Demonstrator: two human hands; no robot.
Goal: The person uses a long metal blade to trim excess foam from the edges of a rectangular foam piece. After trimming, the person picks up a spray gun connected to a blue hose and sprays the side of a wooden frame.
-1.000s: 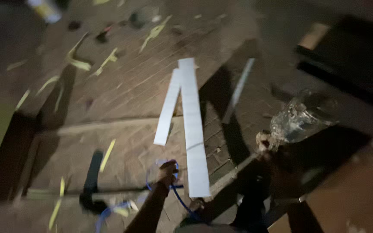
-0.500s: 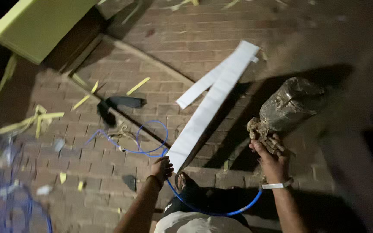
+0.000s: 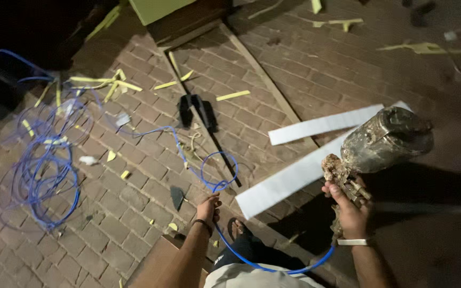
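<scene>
Your left hand is closed around the blue hose, gripping it low over the brick floor where the line loops once just ahead of your knuckles; a dark band sits on that wrist. Your right hand is wrapped shut on the grip of a spray gun, thumb up along its side, with a light band at the wrist. The gun is crusted and mottled, its rounded metal cup tilted up and to the right, the body rough with dried residue. The hose runs from under the gun, curves beneath your arms and leads on to a loose tangle of blue coils lying well to the left. Two long flat white boards lie on the bricks, the nearer one ending just beside both hands, the other crossing above it. A dark tool with a long thin handle lies flat beyond the hose loop. Yellow-green strips and scraps are scattered over the paving. A yellow-green panel sits at the top edge on a dark wooden frame. The floor is worn reddish brick, dimly lit.
</scene>
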